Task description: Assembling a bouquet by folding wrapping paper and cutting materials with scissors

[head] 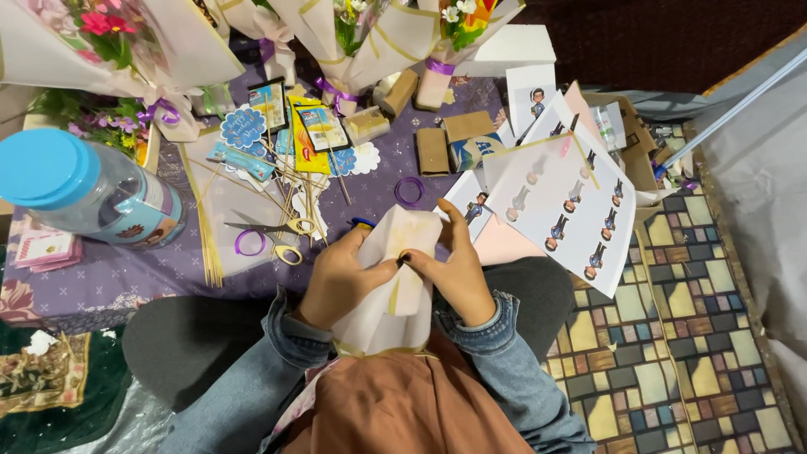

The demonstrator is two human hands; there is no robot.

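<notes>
Paper point(395, 277), cream and pale pink with a gold edge, folds into a cone over our lap at the worktop's point(126, 277) near edge; left hand point(340, 277) and right hand point(458, 269) fingers pinch it.

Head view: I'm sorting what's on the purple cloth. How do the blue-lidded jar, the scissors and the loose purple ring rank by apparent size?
1. Blue-lidded jar, largest by far, though it lies nearer the camera edge.
2. Scissors.
3. Purple ring, smallest.
</notes>
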